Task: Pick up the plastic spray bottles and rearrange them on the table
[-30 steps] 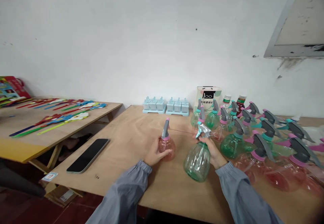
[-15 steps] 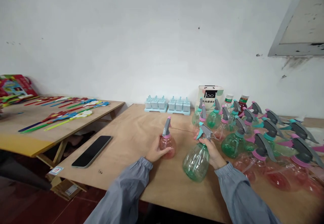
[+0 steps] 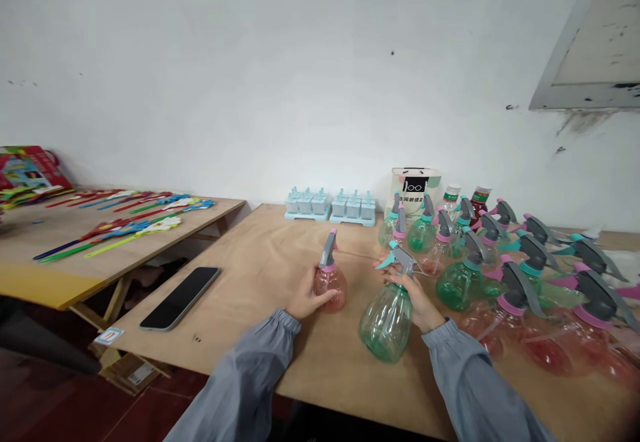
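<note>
My left hand [image 3: 306, 297] is wrapped round the body of a pink spray bottle [image 3: 336, 287], which stands upright on the wooden table. A grey trigger head with a pink collar tops it. My right hand [image 3: 414, 295] grips a clear green spray bottle [image 3: 385, 327] at its neck, below the grey and turquoise trigger head [image 3: 400, 259]. This bottle leans slightly, its nozzle pointing left; whether its base touches the table I cannot tell. Part of my right hand's fingers is hidden behind the neck.
Several pink and green spray bottles [image 3: 460, 285] crowd the table's right side. Two light-blue ice-pop mould sets [image 3: 306, 215] and a paper bag [image 3: 400, 189] stand by the wall. A phone [image 3: 181, 299] lies at left. Another table [image 3: 113, 262] holds colourful hand-shaped sticks.
The fingers of my right hand have shifted slightly near the trigger, and the green bottle has sunk a little. My left hand keeps its hold on the pink bottle.
</note>
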`<state>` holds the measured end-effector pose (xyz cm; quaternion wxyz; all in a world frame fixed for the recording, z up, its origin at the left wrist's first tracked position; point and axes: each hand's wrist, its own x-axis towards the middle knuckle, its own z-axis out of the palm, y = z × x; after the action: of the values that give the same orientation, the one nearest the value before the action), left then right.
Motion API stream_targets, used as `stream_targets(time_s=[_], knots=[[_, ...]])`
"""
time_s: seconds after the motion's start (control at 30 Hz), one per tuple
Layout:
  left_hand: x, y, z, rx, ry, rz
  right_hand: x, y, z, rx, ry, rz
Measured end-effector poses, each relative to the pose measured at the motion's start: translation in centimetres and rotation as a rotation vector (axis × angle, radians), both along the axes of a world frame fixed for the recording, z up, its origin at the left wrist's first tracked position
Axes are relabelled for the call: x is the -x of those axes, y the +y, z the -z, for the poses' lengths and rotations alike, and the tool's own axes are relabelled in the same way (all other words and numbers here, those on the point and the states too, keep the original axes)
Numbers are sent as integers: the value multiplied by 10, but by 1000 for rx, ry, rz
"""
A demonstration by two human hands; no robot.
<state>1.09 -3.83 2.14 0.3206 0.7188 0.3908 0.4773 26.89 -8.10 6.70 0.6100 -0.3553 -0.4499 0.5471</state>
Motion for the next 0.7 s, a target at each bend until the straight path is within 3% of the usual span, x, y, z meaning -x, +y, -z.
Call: stream_targets(time_s=[0.13,0.3,0.5,0.7], knots=[[0,0,1,-2,-11,-5,1,-2,-3,-22,-7,-62],[-1,-1,0,-1,-31,9,1,-1,0,9,6,127],[0,-1,-2,5,-2,15,0,-3,-1,-28,-65,-11],[0,-2,-2,3,16,-9,-10,-6,4,-117,-154,51]])
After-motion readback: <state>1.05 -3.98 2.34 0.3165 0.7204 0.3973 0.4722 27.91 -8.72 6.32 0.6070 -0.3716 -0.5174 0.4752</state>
